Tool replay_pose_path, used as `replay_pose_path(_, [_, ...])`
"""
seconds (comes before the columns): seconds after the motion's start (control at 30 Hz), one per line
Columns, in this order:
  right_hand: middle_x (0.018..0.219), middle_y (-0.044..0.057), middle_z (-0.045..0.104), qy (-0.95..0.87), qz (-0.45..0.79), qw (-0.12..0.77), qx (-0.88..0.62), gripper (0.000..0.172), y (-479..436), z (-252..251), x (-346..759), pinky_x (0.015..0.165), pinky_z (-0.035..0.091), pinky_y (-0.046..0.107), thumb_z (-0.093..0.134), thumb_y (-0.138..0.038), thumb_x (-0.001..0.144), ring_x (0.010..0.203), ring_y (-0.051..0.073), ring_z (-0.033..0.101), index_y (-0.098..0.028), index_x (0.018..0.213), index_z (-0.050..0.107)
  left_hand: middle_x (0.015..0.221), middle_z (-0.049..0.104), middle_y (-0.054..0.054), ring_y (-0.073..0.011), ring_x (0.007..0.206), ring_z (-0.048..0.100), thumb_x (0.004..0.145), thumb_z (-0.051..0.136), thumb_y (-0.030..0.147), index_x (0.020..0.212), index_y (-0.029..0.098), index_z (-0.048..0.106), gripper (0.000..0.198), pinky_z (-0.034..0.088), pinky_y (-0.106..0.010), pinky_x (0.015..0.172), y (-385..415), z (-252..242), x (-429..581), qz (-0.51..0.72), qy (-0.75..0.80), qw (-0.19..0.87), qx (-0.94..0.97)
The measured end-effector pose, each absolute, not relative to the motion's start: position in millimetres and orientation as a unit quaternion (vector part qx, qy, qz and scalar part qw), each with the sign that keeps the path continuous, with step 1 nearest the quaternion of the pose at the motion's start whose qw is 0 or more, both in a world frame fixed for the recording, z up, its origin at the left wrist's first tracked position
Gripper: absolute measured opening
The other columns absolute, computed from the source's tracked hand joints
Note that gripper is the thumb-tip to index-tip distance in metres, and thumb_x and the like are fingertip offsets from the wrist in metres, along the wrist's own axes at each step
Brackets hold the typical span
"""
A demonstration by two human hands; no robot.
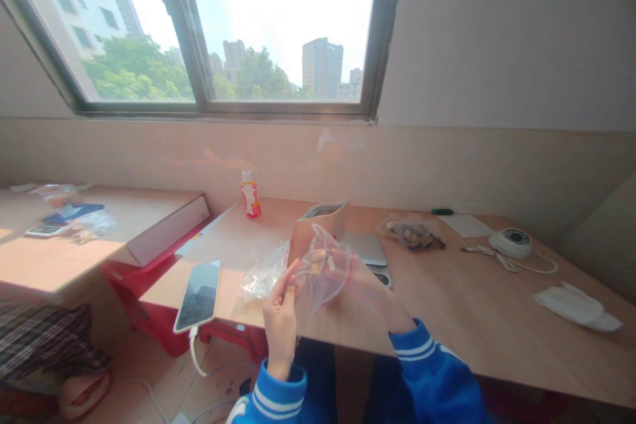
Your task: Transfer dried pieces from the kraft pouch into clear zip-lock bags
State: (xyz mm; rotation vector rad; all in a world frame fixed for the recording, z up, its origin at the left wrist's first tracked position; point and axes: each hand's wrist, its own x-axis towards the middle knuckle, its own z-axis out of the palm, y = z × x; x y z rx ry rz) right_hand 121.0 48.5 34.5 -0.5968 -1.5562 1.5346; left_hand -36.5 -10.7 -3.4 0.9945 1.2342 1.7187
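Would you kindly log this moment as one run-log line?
left hand: pinches clear zip bag | right hand: holds same bag | nearby: phone, kraft pouch

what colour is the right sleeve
The right sleeve is blue with white stripes, clearest in the head view.

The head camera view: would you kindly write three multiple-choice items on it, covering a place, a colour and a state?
1. Where is the phone?
A) desk
B) floor
C) windowsill

2. What colour are the sleeves?
A) red
B) blue
C) green

3. The plastic zip bag is:
A) lying flat
B) hanging from a hook
C) held by the left hand and right hand

1 A: it lies on the desktop.
2 B: both sleeves show blue.
3 C: both hands hold it up.
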Motion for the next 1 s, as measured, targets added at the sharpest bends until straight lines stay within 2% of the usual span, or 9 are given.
replay_pose_path(0.13, [0.091, 0.001, 0.071, -0.618, 0.623, 0.391, -0.278, 0.031, 49, 40, 134, 0.073, 0.051, 0.028, 0.074, -0.035, 0.074, 0.081, 0.017, 0.064, -0.026, 0.104, 0.071, 0.122, 0.065, -0.007, -0.0232, 0.114, 0.06, 0.084, 0.059, 0.041, 0.113, 0.023, 0.067, 0.035, 0.047, -0.039, 0.101, -13, 6, -48, 0.71, 0.492, 0.363, 0.35])
replay_pose_path(0.3, [0.1, 0.006, 0.07, -0.694, 0.579, 0.32, -0.284, 0.035, 55, 64, 162, 0.076, 0.051, 0.028, 0.074, -0.031, 0.074, 0.085, 0.016, 0.064, -0.02, 0.107, 0.069, 0.114, 0.069, -0.008, -0.0205, 0.107, 0.064, 0.081, 0.065, 0.033, 0.108, 0.019, 0.069, 0.031, 0.046, -0.038, 0.102, -18, 28, -75, 0.796, 0.449, 0.319, 0.249])
replay_pose_path(0.37, [0.102, 0.007, 0.07, -0.714, 0.538, 0.34, -0.292, 0.037, 64, 78, 165, 0.08, 0.051, 0.03, 0.074, -0.031, 0.074, 0.09, 0.018, 0.064, -0.019, 0.109, 0.068, 0.112, 0.07, -0.008, -0.0186, 0.105, 0.065, 0.08, 0.066, 0.026, 0.105, 0.017, 0.07, 0.027, 0.045, -0.036, 0.103, -19, 34, -87, 0.833, 0.433, 0.283, 0.194])
replay_pose_path(0.5, [0.104, 0.006, 0.069, -0.689, 0.399, 0.519, -0.313, 0.034, 90, 101, 148, 0.083, 0.051, 0.033, 0.067, -0.036, 0.081, 0.093, 0.019, 0.064, -0.021, 0.112, 0.064, 0.109, 0.07, -0.008, -0.0167, 0.1, 0.067, 0.08, 0.064, 0.018, 0.101, 0.014, 0.07, 0.022, 0.046, -0.034, 0.102, -17, 35, -101, 0.869, 0.42, 0.238, 0.11])
replay_pose_path(0.57, [0.108, 0.005, 0.068, -0.696, 0.299, 0.564, -0.33, 0.032, 101, 108, 135, 0.085, 0.05, 0.033, 0.062, -0.036, 0.084, 0.094, 0.018, 0.064, -0.024, 0.113, 0.063, 0.108, 0.07, -0.008, -0.0163, 0.099, 0.067, 0.082, 0.062, 0.017, 0.103, 0.013, 0.069, 0.023, 0.047, -0.034, 0.102, -16, 33, -102, 0.868, 0.425, 0.238, 0.091])
replay_pose_path(0.73, [0.113, 0.005, 0.064, -0.82, 0.107, 0.436, -0.354, 0.027, 108, 103, 117, 0.099, 0.039, 0.039, 0.045, -0.027, 0.094, 0.11, 0.019, 0.056, -0.028, 0.109, 0.067, 0.112, 0.069, -0.009, -0.0156, 0.101, 0.066, 0.085, 0.057, 0.018, 0.106, 0.013, 0.067, 0.024, 0.047, -0.032, 0.101, -14, 30, -96, 0.86, 0.435, 0.253, 0.089])
replay_pose_path(0.83, [0.125, 0.006, 0.055, -0.827, 0.053, 0.393, -0.398, 0.029, 105, 97, 117, 0.106, 0.028, 0.047, 0.042, -0.031, 0.095, 0.122, 0.023, 0.046, -0.031, 0.11, 0.067, 0.114, 0.068, -0.009, -0.0158, 0.102, 0.066, 0.085, 0.057, 0.018, 0.105, 0.013, 0.067, 0.023, 0.047, -0.031, 0.102, -14, 27, -95, 0.859, 0.429, 0.263, 0.096])
replay_pose_path(0.9, [0.131, 0.007, 0.048, -0.806, 0.047, 0.422, -0.412, 0.03, 101, 95, 117, 0.106, 0.026, 0.048, 0.042, -0.035, 0.095, 0.125, 0.025, 0.043, -0.032, 0.115, 0.064, 0.114, 0.068, -0.009, -0.0167, 0.104, 0.065, 0.084, 0.059, 0.019, 0.104, 0.014, 0.067, 0.023, 0.047, -0.032, 0.102, -14, 26, -95, 0.86, 0.422, 0.267, 0.104])
replay_pose_path(1.0, [0.124, 0.007, 0.051, -0.757, 0.084, 0.516, -0.392, 0.032, 85, 95, 112, 0.106, 0.028, 0.046, 0.039, -0.039, 0.096, 0.12, 0.023, 0.046, -0.028, 0.112, 0.064, 0.117, 0.067, -0.008, -0.0183, 0.109, 0.063, 0.082, 0.061, 0.021, 0.106, 0.015, 0.067, 0.025, 0.045, -0.033, 0.104, -14, 27, -90, 0.865, 0.406, 0.264, 0.128])
